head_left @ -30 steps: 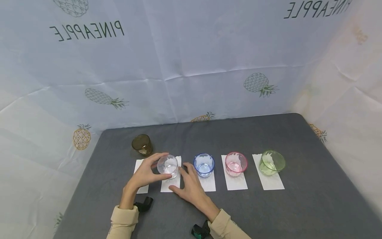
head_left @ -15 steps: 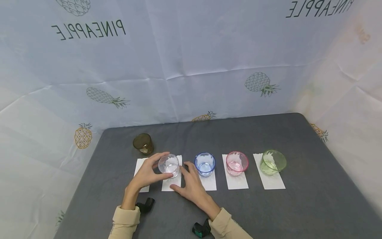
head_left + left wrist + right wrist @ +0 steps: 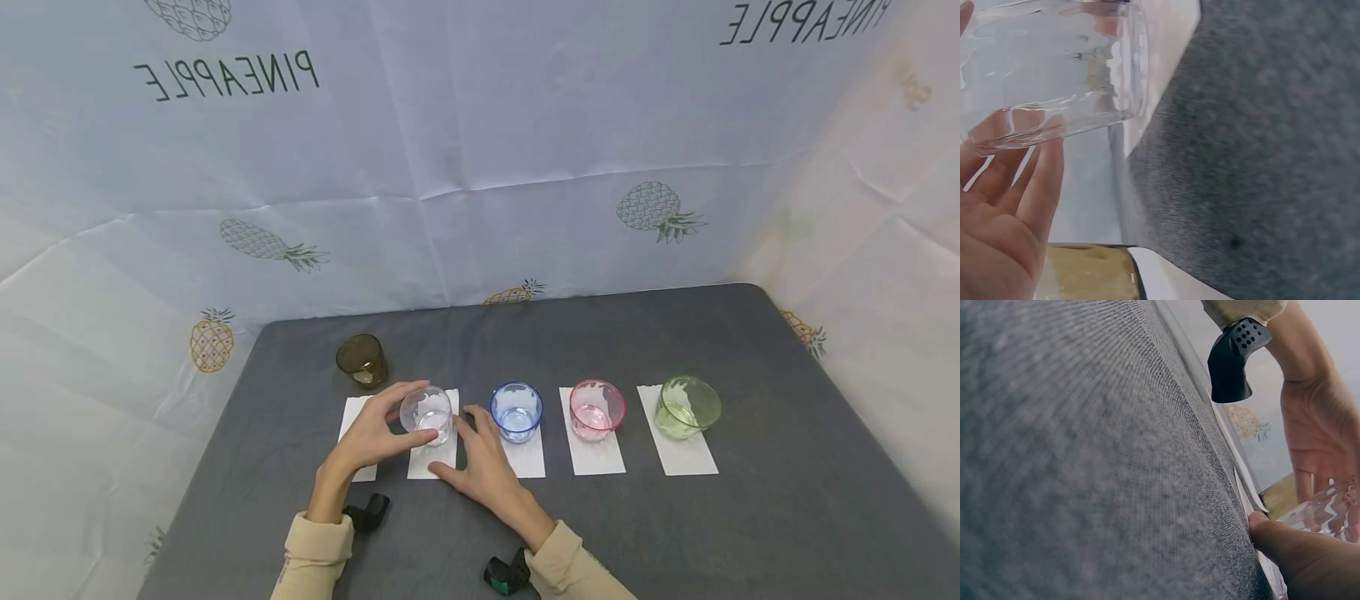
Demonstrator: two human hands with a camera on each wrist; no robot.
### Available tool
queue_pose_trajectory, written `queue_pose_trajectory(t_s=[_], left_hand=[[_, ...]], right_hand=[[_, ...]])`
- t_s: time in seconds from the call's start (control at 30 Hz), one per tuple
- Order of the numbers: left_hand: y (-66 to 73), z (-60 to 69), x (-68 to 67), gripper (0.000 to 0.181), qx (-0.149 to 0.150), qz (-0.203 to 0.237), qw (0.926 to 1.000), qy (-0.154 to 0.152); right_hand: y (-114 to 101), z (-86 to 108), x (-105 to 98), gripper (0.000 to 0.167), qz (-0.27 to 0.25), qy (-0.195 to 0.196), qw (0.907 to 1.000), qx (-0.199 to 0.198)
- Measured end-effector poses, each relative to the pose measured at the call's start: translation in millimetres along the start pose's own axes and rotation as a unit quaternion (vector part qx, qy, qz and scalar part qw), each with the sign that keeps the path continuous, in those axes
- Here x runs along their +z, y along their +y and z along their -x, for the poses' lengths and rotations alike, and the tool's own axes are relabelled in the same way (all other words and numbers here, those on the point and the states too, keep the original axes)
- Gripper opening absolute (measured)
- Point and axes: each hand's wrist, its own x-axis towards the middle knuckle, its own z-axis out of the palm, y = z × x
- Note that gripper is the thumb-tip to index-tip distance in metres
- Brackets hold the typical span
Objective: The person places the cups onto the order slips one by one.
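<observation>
A clear glass [image 3: 424, 408] stands upright over a white paper slip [image 3: 432, 465], left of centre in the head view. My left hand [image 3: 375, 435] holds it from the left, fingers behind the rim and thumb across the near side. In the left wrist view, fingers [image 3: 1050, 175] lie along the side of the clear glass [image 3: 1054, 75]. Whether its base touches the paper, I cannot tell. My right hand [image 3: 486, 471] is just to the right, thumb spread from the fingers, gripping nothing. The right thumb [image 3: 1269, 534] is down by the slip's edge.
Blue [image 3: 516, 414], pink [image 3: 596, 411] and green [image 3: 686, 408] glasses stand on paper slips to the right. A brown glass [image 3: 362, 360] sits behind my left hand, off the slips. Another slip [image 3: 352, 410] lies partly under that hand. The grey table [image 3: 750, 517] meets printed cloth behind.
Hands and glasses hold nearly the same places relative to each other. The whole head view has shifted slightly, by a few pixels.
</observation>
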Motion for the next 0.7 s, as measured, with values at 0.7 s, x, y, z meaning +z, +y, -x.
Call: queue_pose_trajectory(t_s=[0.7], left_hand=[[-6.3, -0.9, 5.9, 0.073, 0.001, -0.002, 1.0000, 0.009]], right_hand=[[-2.6, -1.0, 0.7, 0.081, -0.026, 0.007, 0.9996, 0.009]])
